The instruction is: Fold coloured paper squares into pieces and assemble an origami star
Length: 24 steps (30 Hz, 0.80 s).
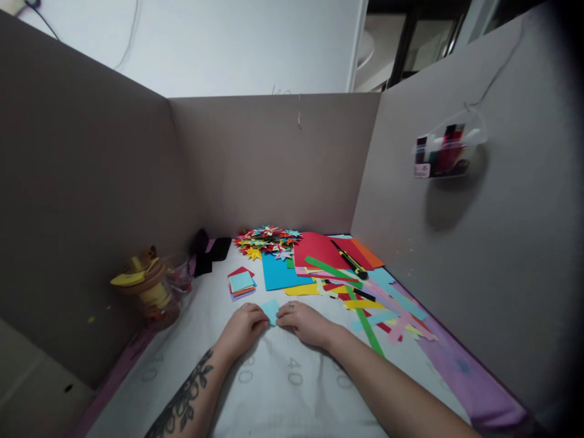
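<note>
A small light-blue paper square (271, 310) lies on the white cloth between my two hands. My left hand (243, 327) has its fingers closed on the left edge of the paper. On the opposite side, my right hand (302, 321) grips the right edge, with curled fingertips on it. Part of the sheet is covered by the fingers, so any fold there is hidden. Just beyond my left hand sits a stack of small paper squares (241, 281), light blue on top with red, orange and purple edges showing.
Folded paper stars (267, 240) are heaped at the back. A blue sheet (278, 277), red sheets (314, 248) and a yellow-black box cutter (350, 260) lie right of them. Cut paper strips (369, 319) scatter rightward. A brown-yellow pot (152, 292) stands left. Grey panels (274, 164) enclose the table.
</note>
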Available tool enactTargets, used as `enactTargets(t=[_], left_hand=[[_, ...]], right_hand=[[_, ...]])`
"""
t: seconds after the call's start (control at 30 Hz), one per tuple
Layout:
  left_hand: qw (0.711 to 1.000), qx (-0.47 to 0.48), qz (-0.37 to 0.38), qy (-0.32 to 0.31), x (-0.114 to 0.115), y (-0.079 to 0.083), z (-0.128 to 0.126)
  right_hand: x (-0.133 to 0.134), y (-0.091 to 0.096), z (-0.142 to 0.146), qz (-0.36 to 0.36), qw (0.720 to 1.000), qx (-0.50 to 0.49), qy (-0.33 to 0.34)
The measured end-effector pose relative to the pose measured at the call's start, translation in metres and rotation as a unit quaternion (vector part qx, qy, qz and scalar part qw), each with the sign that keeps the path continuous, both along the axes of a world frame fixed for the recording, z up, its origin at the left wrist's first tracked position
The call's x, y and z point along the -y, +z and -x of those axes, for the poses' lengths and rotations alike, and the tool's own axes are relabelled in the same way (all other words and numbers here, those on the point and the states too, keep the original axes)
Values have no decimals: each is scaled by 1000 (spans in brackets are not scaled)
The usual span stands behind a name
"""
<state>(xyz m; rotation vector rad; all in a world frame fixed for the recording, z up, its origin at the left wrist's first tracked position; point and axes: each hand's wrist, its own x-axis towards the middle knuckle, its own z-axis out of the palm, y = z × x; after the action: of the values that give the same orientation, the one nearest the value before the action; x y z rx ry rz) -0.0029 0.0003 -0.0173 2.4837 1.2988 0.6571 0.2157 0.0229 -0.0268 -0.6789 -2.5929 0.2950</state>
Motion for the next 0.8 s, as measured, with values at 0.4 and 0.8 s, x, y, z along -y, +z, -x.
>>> enactTargets(t=[0.4,0.8], left_hand=[[1000,24,16,-10,-1,1,-1],[999,14,18,30,-5,3,-9]], right_hand=[[1,-1,0,6,1000,3,-13],[1,-8,-8,-7,1000,7,13]])
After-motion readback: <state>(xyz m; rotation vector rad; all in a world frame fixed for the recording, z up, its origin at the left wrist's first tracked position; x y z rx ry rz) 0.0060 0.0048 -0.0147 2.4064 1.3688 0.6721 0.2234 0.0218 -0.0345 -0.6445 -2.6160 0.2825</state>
